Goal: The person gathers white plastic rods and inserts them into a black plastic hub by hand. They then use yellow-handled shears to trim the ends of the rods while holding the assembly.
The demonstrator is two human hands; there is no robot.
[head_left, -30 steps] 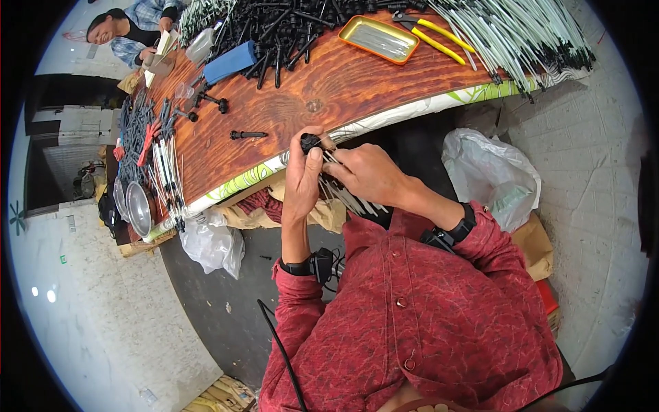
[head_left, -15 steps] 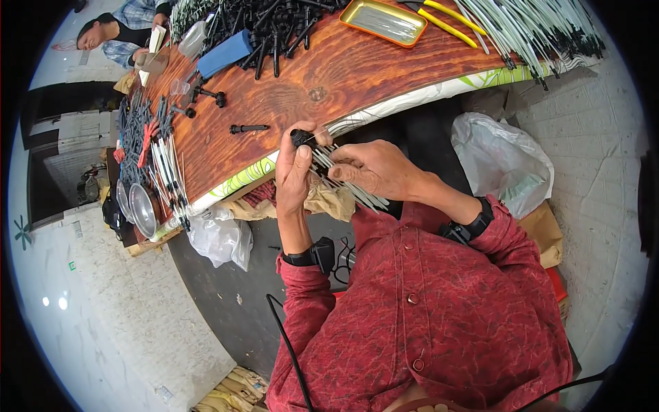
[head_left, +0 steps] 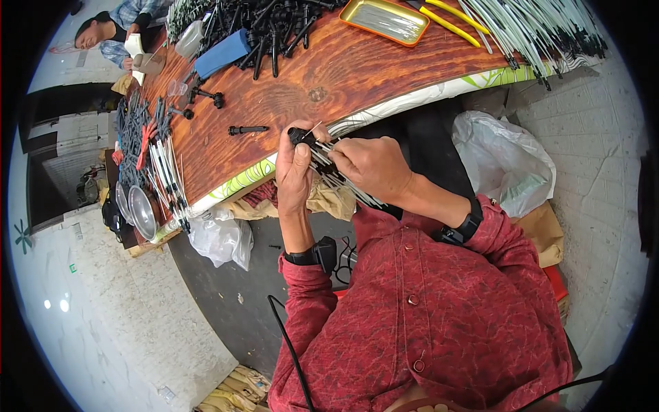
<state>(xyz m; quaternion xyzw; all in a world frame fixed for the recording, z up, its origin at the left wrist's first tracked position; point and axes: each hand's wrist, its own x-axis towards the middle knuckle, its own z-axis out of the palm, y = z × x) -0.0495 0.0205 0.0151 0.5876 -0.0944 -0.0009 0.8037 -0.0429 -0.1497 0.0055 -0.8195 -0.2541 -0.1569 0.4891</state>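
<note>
Just off the table's near edge, my left hand is closed round a black plastic fitting and the upper end of a bundle of thin white rods with black parts. The fitting's round end shows above my left thumb. My right hand is closed against the bundle, fingers curled beside the fitting. What its fingertips pinch is mostly hidden. A thin, needle-like piece crosses the fitting's top. A similar black fitting lies on the wooden table beyond my left hand.
At the back lie a heap of black fittings, a blue block, a tin of thin metal pins and a yellow-handled tool. White rods lie far right, more bundles at left. A person sits far left.
My right hand has turned over and its fingers have curled in against the bundle; before, they lay stretched along the rods. My left hand has stayed in place with the fitting.
</note>
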